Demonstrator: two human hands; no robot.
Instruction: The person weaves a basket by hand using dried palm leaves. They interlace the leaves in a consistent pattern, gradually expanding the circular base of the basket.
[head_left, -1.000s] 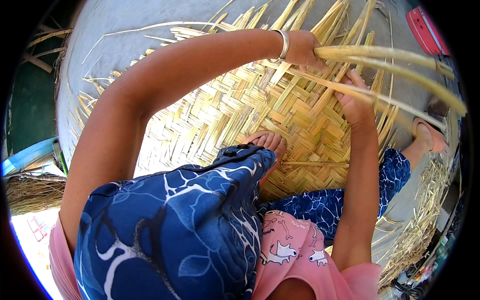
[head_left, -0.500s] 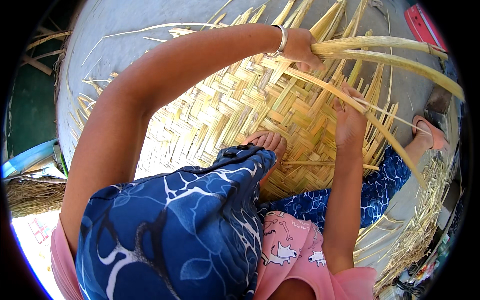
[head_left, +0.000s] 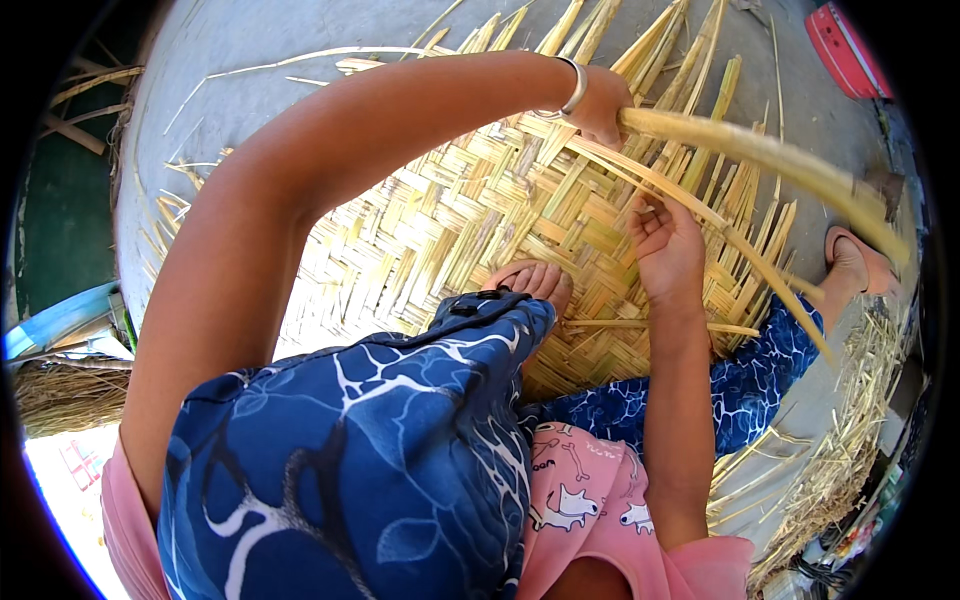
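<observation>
Left hand (head_left: 602,100), far: holds long strip (head_left: 740,139) | right hand (head_left: 669,248), nearer: can't tell grip | best keep strip from twisting

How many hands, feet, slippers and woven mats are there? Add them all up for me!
Hands: 2 (left hand, right hand)
Feet: 2 (near foot, far foot)
Slippers: 2 (near slipper, far slipper)
Woven mat: 1
Total: 7

Woven mat (head_left: 560,220): straw yellow, zigzag pattern.
Trousers (head_left: 400,440) show white veining on blue; the shirt (head_left: 598,480) is pink with white animal print.
</observation>
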